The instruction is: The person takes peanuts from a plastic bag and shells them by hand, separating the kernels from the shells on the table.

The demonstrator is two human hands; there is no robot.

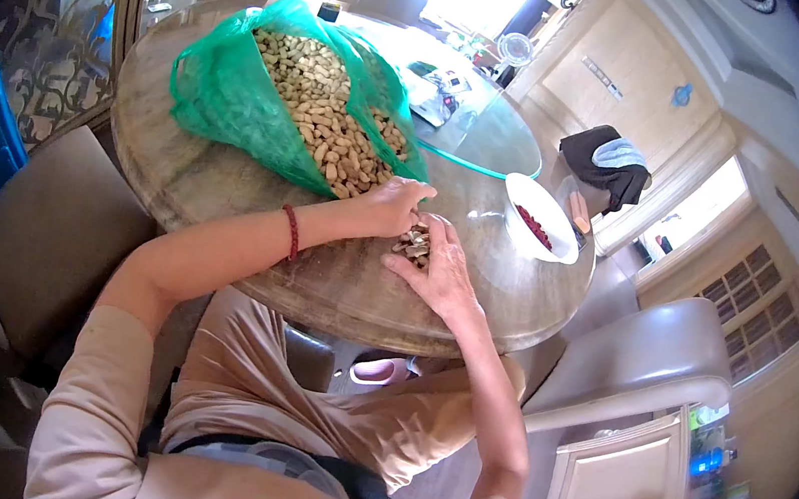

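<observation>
Broken peanut shells (413, 245) lie in a small pile on the round table's near side. My right hand (445, 274) curves around that pile, thumb and fingers apart, with shells between them. Just beyond it, my left hand (392, 210) has bent fingers drawn together, close to the right fingertips; what they hold, if anything, is hidden. A green plastic bag (229, 91) lies open just past my left hand, full of unshelled peanuts (334, 130). To the right stands a white bowl (562, 243) with red-skinned peanuts (534, 227) in it.
The round table (186, 183) has a glass turntable (504, 142) with papers and small items on it. Chairs stand around, one grey chair (648, 353) at the right and a beige one (61, 215) at the left. Dark clothing (604, 165) hangs beyond the bowl.
</observation>
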